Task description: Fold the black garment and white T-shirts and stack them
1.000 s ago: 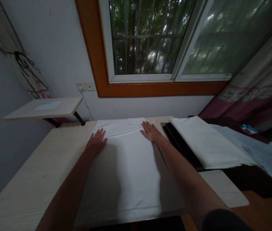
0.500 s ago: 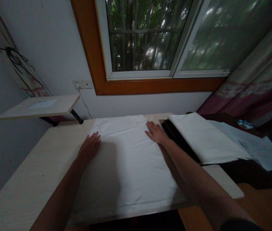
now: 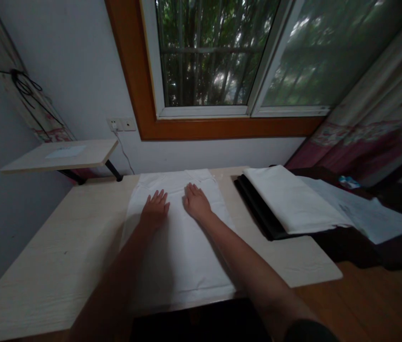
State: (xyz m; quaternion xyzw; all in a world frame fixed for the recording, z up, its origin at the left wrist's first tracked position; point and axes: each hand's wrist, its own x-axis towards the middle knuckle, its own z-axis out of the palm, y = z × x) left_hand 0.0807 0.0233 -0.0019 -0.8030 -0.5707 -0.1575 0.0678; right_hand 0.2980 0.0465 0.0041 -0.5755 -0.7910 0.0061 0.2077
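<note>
A white cloth point(image 3: 190, 247), perhaps a folded garment, lies flat on the pale wooden table, lightly creased near its far end. My left hand point(image 3: 155, 207) rests palm down on its upper left part, fingers stretched out. On the upper right part lies my right hand point(image 3: 197, 202), also palm down, its fingers extended and fairly close together. Bare cloth shows between the two hands. Neither hand grips anything. My forearms cover parts of the cloth's side edges.
At the right of the table point(image 3: 61, 256), a folded white cloth point(image 3: 286, 199) lies over a black folded item point(image 3: 254, 206). A bluish-white sheet point(image 3: 360, 209) extends beyond them. A small raised shelf point(image 3: 97, 152) stands at the back left, near a wall socket point(image 3: 120, 124) with a cable.
Both hands have moved inward from the cloth's side edges onto its surface, the left hand rightward and the right hand leftward. The view has shifted slightly.
</note>
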